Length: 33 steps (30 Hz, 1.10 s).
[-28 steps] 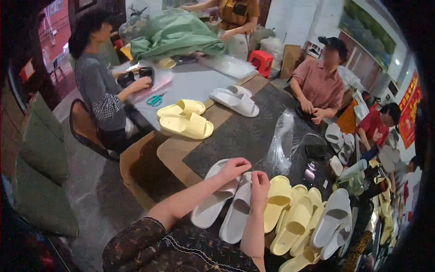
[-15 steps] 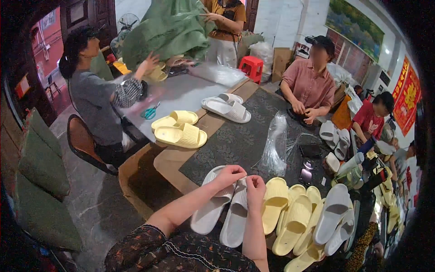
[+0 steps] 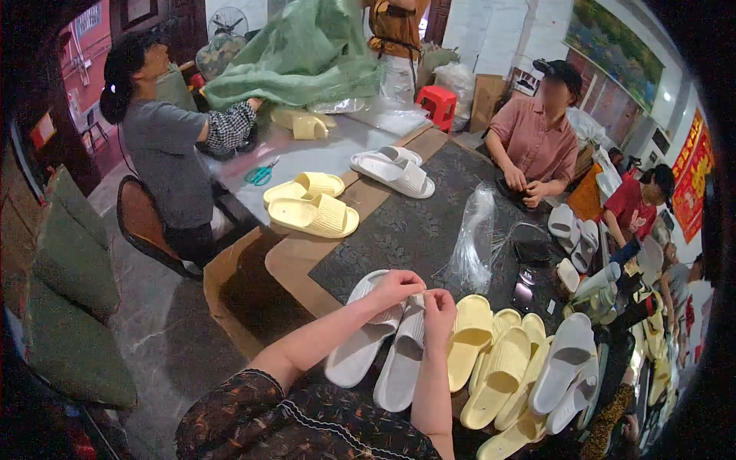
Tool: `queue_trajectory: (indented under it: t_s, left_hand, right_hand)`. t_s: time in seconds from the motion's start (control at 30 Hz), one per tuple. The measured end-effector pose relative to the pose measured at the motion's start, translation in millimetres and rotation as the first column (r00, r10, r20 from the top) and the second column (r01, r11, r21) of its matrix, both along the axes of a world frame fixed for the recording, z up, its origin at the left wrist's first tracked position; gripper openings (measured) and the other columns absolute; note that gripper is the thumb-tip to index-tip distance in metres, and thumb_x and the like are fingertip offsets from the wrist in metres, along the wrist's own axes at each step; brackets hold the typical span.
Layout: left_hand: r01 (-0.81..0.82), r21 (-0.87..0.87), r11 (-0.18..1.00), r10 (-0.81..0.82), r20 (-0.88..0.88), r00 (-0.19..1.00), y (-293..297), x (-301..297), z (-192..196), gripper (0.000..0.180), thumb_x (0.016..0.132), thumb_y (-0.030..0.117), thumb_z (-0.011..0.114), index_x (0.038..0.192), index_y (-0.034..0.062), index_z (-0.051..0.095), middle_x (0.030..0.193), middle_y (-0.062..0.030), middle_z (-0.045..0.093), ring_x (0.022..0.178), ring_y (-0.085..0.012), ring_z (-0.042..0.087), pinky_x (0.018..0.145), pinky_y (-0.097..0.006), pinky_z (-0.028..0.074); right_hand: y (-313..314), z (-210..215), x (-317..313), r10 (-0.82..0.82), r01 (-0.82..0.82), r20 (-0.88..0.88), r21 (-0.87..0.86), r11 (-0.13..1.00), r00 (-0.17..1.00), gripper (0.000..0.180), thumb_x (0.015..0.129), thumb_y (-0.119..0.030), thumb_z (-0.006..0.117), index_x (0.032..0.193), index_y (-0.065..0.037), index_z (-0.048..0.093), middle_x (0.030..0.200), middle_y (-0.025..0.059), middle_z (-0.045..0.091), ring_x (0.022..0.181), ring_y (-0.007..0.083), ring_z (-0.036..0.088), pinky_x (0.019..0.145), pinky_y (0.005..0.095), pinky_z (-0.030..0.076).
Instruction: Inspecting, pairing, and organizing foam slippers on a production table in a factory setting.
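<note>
Two grey slippers stand side by side in front of me, the left slipper (image 3: 354, 353) and the right slipper (image 3: 399, 374), their toes pointing away. My left hand (image 3: 397, 290) is over their toe ends with its fingers closed in a pinch. Close beside it, my right hand (image 3: 439, 310) pinches too, at the toe of the right slipper. Whatever lies between the fingertips is too small to make out. Beyond my hands lies a bundle of thin clear plastic strands (image 3: 475, 249) on the dark patterned table cover (image 3: 383, 234).
Several yellow slippers (image 3: 502, 368) and grey slippers (image 3: 563, 356) stand close at my right. Another yellow pair (image 3: 314, 215), a grey pair (image 3: 395, 175) and teal scissors (image 3: 261, 175) lie farther off. Co-workers sit around; one handles a green sack (image 3: 307, 65). A phone (image 3: 524, 285) lies right.
Both my hands stay pinched together at the slipper toes, nearly unmoved. Across the table the green sack has come lower, and the seated co-worker's hand now reaches under it. My view has shifted slightly.
</note>
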<state>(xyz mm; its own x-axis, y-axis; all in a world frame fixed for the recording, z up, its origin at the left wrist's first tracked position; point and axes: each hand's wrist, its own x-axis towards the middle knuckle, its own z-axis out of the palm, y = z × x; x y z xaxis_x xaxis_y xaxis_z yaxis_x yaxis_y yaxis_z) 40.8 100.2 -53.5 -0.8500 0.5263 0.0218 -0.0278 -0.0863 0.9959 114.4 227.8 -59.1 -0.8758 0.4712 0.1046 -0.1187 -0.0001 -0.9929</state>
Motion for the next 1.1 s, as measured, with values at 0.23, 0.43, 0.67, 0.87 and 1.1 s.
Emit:
queue_trajectory:
  t_s: [0.23, 0.43, 0.67, 0.87, 1.1]
  left_hand:
    - [-0.027, 0.032, 0.999, 0.026, 0.035, 0.999, 1, -1, -5, 0.017, 0.087, 0.018, 0.065, 0.095, 0.0031, 0.066, 0.084, 0.0029, 0.063, 0.078, -0.0047, 0.055, 0.071, -0.021, 0.044]
    - [0.012, 0.068, 0.998, -0.008, -0.052, 0.999, -1, 1, 1, 0.015, 0.084, 0.018, 0.066, 0.088, 0.0031, 0.068, 0.078, 0.0041, 0.062, 0.073, -0.0040, 0.053, 0.064, -0.022, 0.043]
    - [0.041, -0.001, 0.999, -0.041, -0.065, 0.997, 0, -2, -4, 0.016, 0.084, 0.018, 0.065, 0.085, 0.0026, 0.067, 0.076, 0.0042, 0.061, 0.072, -0.0040, 0.052, 0.064, -0.022, 0.043]
    - [0.060, 0.012, 0.998, -0.060, -0.038, 0.997, 2, -4, -6, 0.016, 0.084, 0.018, 0.065, 0.086, 0.0023, 0.067, 0.077, 0.0034, 0.062, 0.073, -0.0042, 0.053, 0.065, -0.022, 0.044]
    - [0.062, -0.106, 0.992, -0.058, 0.040, 0.998, -4, 1, 5, 0.017, 0.085, 0.017, 0.063, 0.088, 0.0018, 0.068, 0.079, 0.0027, 0.063, 0.073, -0.0050, 0.054, 0.065, -0.022, 0.044]
  right_hand:
    - [-1, -2, -3, -0.003, -0.002, -0.055, -0.102, 0.995, 0.998, 0.005, 0.086, -0.007, 0.062, 0.086, -0.002, 0.061, 0.077, -0.0022, 0.058, 0.070, 0.0043, 0.050, 0.065, 0.0192, 0.042]
    - [0, -4, -2, -0.006, 0.004, -0.035, -0.052, 0.999, 0.999, 0.004, 0.087, -0.006, 0.061, 0.087, -0.002, 0.061, 0.079, -0.0021, 0.058, 0.069, 0.0036, 0.049, 0.063, 0.0187, 0.040]
    - [1, -8, -2, 0.023, -0.028, -0.050, -0.092, 0.995, 0.998, 0.003, 0.087, -0.006, 0.060, 0.087, -0.002, 0.060, 0.077, -0.0033, 0.056, 0.068, 0.0031, 0.048, 0.060, 0.0176, 0.038]
    - [1, -5, -2, 0.031, -0.034, -0.052, -0.045, 0.998, 0.998, 0.007, 0.089, -0.011, 0.059, 0.088, -0.004, 0.060, 0.069, -0.0049, 0.052, 0.059, 0.0032, 0.045, 0.053, 0.0181, 0.035]
    - [0, -7, -2, -0.062, 0.061, -0.016, -0.031, 0.998, 0.998, 0.007, 0.087, -0.010, 0.061, 0.087, -0.003, 0.061, 0.075, -0.0030, 0.057, 0.068, 0.0038, 0.050, 0.060, 0.0195, 0.040]
